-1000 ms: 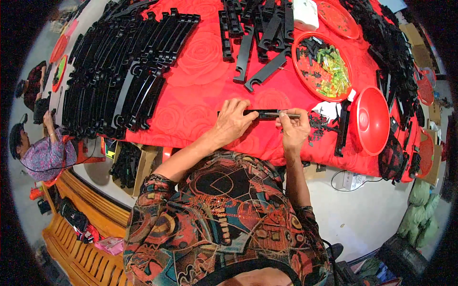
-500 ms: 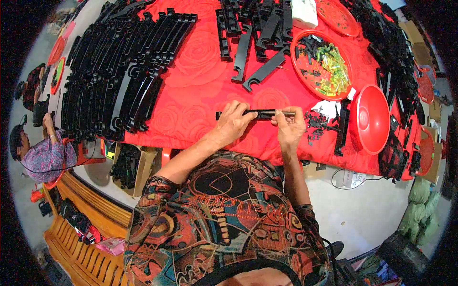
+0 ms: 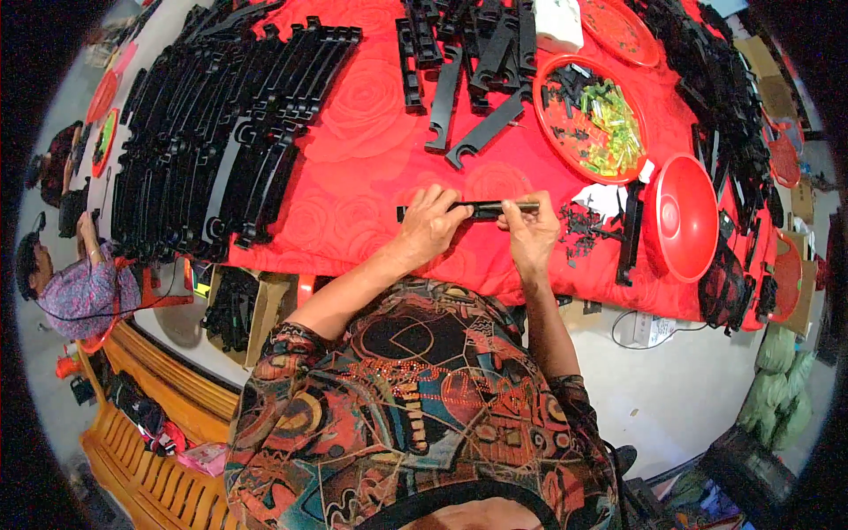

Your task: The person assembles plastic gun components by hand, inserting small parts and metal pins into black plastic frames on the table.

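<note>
Right hand (image 3: 532, 234) nearer left hand (image 3: 429, 223), black bar (image 3: 486, 213) under left, between both hands

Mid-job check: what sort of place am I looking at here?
Probably a small workshop, perhaps home-style: rows of long black plastic-looking parts lie on a red rose-patterned cloth, and a round red plastic-looking tray holds small yellow-green and black pieces.

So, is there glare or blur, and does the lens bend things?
Head view: bright glare on the red bowl; head view: the wooden bench looks bent near the lower-left rim; head view: left hand and right hand look fairly sharp.
</note>
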The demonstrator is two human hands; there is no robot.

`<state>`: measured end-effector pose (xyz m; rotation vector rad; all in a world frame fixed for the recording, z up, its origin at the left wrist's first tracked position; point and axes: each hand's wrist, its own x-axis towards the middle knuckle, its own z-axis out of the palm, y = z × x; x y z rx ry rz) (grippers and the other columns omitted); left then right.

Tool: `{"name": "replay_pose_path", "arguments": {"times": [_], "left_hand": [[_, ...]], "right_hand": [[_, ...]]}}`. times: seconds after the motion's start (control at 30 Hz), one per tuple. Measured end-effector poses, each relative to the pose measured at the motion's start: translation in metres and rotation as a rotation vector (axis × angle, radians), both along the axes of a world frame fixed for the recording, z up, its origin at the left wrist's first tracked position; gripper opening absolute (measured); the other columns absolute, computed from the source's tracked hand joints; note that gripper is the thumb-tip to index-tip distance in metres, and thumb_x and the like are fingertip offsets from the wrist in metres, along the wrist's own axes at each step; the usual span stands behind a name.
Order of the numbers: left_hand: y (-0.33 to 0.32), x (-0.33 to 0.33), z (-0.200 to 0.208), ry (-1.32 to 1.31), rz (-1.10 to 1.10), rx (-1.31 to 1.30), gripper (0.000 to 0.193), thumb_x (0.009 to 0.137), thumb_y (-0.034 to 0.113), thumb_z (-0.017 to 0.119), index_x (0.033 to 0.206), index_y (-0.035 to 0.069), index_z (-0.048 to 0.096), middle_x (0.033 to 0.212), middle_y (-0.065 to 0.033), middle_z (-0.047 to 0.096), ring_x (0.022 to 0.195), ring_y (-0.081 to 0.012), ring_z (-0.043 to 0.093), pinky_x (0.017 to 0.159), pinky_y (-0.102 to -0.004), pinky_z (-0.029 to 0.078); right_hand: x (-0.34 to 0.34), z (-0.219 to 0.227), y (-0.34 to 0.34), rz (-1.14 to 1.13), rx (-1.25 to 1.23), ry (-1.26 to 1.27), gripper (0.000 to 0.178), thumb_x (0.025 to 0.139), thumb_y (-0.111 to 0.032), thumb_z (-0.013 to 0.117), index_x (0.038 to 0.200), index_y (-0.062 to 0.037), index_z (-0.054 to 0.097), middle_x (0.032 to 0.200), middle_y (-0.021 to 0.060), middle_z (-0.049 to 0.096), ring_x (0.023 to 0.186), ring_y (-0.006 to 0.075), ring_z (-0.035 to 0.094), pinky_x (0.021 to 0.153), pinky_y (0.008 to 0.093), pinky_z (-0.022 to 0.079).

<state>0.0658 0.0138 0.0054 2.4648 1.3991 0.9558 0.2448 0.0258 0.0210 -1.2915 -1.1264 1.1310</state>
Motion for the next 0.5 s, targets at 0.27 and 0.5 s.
{"name": "replay_pose_path", "arguments": {"times": [0.27, 0.5], "left_hand": [[-0.002, 0.007, -0.006, -0.004, 0.010, 0.101, 0.018, 0.070, 0.010, 0.060, 0.088, 0.011, 0.063, 0.086, -0.0055, 0.051, 0.086, -0.0247, 0.049, 0.070, -0.0378, 0.039], [-0.028, -0.011, 0.013, 0.024, 0.112, 0.110, 0.024, 0.069, 0.011, 0.066, 0.093, 0.011, 0.066, 0.089, -0.0057, 0.055, 0.082, -0.0237, 0.053, 0.067, -0.0352, 0.044]], "right_hand": [[0.008, 0.000, -0.002, 0.005, 0.033, 0.052, 0.015, 0.085, -0.005, 0.062, 0.088, -0.0017, 0.047, 0.073, 0.0045, 0.056, 0.060, 0.0091, 0.057, 0.053, 0.0223, 0.051], [0.006, 0.019, -0.012, -0.096, 0.126, 0.104, 0.013, 0.086, -0.002, 0.060, 0.090, -0.0001, 0.049, 0.073, 0.0061, 0.056, 0.060, 0.0103, 0.056, 0.052, 0.0234, 0.050]]}}
